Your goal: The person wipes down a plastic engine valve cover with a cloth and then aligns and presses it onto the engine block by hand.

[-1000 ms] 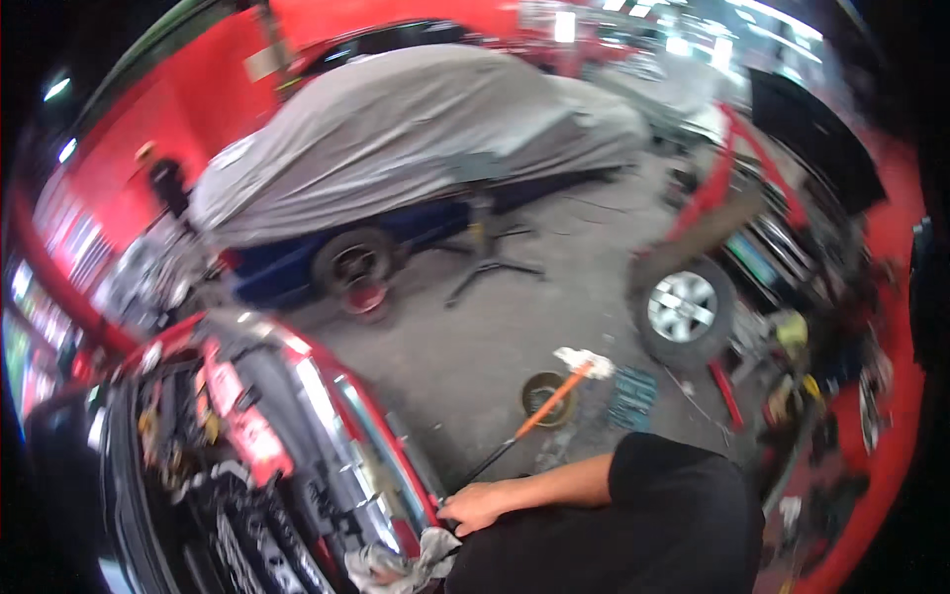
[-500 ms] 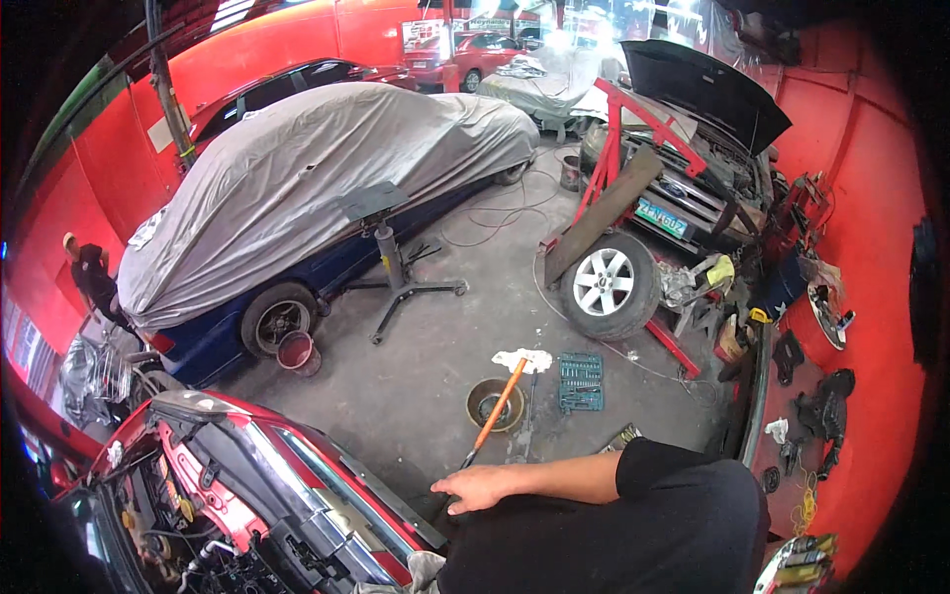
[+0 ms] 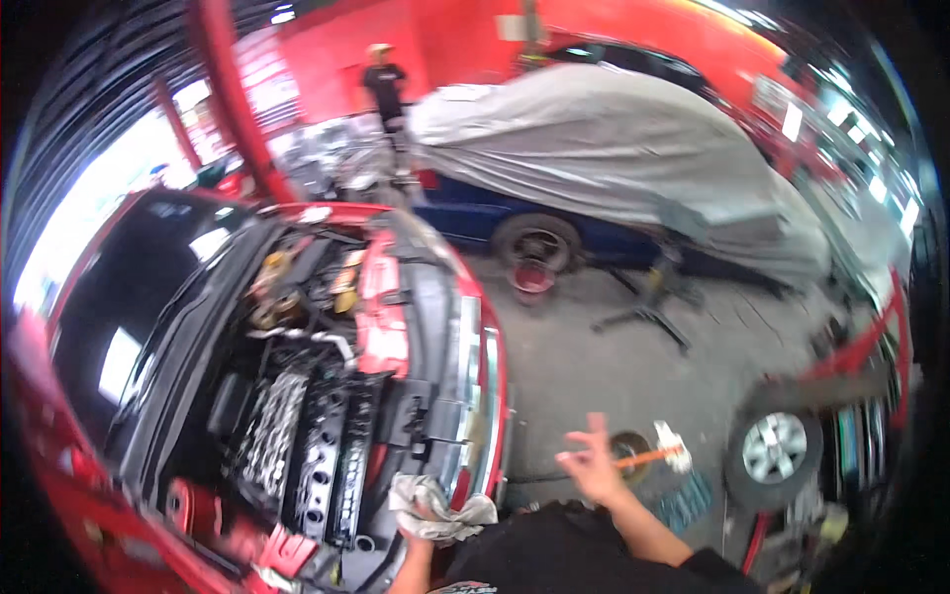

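Observation:
At the front edge of the red car's open engine bay (image 3: 322,436), my left hand (image 3: 421,525) grips a crumpled light grey rag (image 3: 450,507). The rag hides most of its fingers. My right hand (image 3: 594,470) is raised beside the car's front bumper (image 3: 487,396), fingers apart, with nothing seen in it. Just past it is an orange handle (image 3: 648,457), which crosses a round basin (image 3: 628,450) on the floor and ends near a white cloth (image 3: 673,445).
A teal socket-set case (image 3: 685,502) and a loose wheel (image 3: 775,450) are on the right. Beyond stand a black stand (image 3: 653,292), a red bucket (image 3: 532,282) and a covered blue car (image 3: 614,158). A person in black (image 3: 384,94) stands at the back.
The view has swung left onto the engine bay. My right hand, earlier stretched leftward near the bumper, is now raised with fingers spread. My left hand with the rag has come into view.

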